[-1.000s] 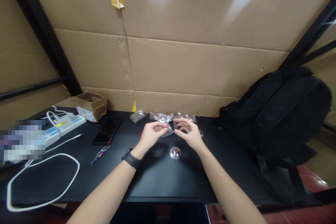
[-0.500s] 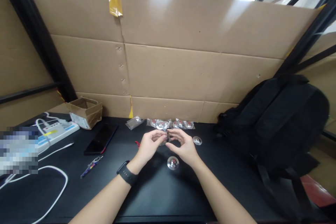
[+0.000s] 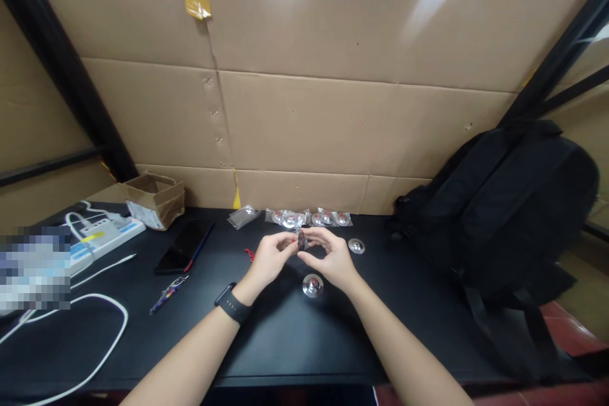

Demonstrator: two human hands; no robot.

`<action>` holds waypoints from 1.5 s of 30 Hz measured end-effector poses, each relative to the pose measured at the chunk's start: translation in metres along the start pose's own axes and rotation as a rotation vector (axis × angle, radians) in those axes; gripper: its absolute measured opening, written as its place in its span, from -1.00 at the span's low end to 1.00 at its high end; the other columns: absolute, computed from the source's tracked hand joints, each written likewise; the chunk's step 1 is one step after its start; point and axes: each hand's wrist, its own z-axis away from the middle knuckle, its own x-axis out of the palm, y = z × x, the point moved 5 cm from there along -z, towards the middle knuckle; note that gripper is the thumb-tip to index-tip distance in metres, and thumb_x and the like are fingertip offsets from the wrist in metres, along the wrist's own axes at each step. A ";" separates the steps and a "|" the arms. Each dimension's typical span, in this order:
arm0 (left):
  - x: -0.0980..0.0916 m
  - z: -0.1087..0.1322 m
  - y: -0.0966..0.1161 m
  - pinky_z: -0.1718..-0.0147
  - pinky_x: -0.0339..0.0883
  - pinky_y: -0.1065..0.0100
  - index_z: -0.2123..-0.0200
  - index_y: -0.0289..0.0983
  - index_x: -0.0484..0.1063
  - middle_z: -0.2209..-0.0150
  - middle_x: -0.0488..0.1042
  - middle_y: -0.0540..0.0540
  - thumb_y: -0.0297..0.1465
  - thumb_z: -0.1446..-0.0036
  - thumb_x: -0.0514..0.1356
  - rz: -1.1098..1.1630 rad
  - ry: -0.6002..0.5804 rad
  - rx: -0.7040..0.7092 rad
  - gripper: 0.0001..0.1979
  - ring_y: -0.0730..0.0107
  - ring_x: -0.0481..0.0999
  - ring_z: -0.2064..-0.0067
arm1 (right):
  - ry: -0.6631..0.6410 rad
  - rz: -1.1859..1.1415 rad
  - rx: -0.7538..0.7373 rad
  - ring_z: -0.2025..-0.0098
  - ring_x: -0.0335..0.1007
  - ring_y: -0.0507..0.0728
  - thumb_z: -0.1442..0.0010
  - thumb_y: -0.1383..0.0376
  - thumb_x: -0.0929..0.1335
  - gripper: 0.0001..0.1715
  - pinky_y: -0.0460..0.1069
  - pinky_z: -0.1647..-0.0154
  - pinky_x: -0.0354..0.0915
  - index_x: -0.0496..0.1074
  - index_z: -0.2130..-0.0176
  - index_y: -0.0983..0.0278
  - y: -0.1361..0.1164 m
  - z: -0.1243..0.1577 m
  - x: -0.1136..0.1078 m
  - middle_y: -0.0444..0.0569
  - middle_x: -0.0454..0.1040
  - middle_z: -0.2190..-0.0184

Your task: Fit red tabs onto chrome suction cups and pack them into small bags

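Before me, over the black table, my left hand (image 3: 273, 258) and my right hand (image 3: 330, 258) meet with their fingers curled. Between their fingertips stands a small shiny metal disc (image 3: 301, 240), seen almost edge-on; it looks like a finger cymbal. Both hands grip it, and fingers cover part of it. Just below the hands lies a domed silver cymbal (image 3: 313, 286) with red at its centre. Another cymbal (image 3: 356, 246), with no red visible, rests right of my right hand. A red cord (image 3: 250, 255) pokes out beside my left hand.
Several bagged cymbals (image 3: 326, 218) and a clear plastic packet (image 3: 243, 217) lie along the cardboard wall (image 3: 304, 133). On the left are a phone (image 3: 183, 247), a keychain (image 3: 169, 294), an opened carton (image 3: 155, 200), a power strip (image 3: 107, 244) and white cable. A black backpack (image 3: 514, 203) stands right.
The view has tilted down slightly, so the table's front edge shows more. Both hands stay together; the disc between them has turned a little and shows more of its face.
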 end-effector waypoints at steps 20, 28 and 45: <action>0.000 0.009 0.030 0.15 0.33 0.35 0.19 -0.22 0.60 0.21 0.61 -0.09 -0.36 -0.24 0.21 -0.330 0.086 0.199 -0.84 0.27 0.54 0.20 | 0.034 0.022 0.090 0.24 0.60 0.19 -0.06 0.13 0.54 -0.72 0.07 0.15 0.52 0.53 0.27 0.22 0.009 0.000 -0.003 0.00 0.63 0.19; 0.000 0.008 0.029 0.20 0.32 0.37 0.27 -0.25 0.60 0.29 0.61 -0.08 -0.27 -0.24 0.21 -0.223 0.015 0.120 -0.80 0.27 0.52 0.25 | -0.046 0.111 0.022 0.30 0.61 0.17 -0.29 0.17 0.38 -0.78 0.06 0.23 0.53 0.55 0.10 0.18 -0.001 -0.002 -0.009 -0.01 0.62 0.23; 0.007 0.005 0.029 0.25 0.29 0.39 0.41 -0.32 0.49 0.41 0.50 -0.05 -0.20 -0.23 0.22 0.018 -0.117 0.036 -0.69 0.36 0.43 0.33 | -0.134 0.517 -0.223 -0.07 0.40 0.22 -0.38 0.34 0.22 -0.82 0.13 -0.10 0.37 0.40 0.13 0.18 -0.021 -0.002 -0.001 0.13 0.39 -0.05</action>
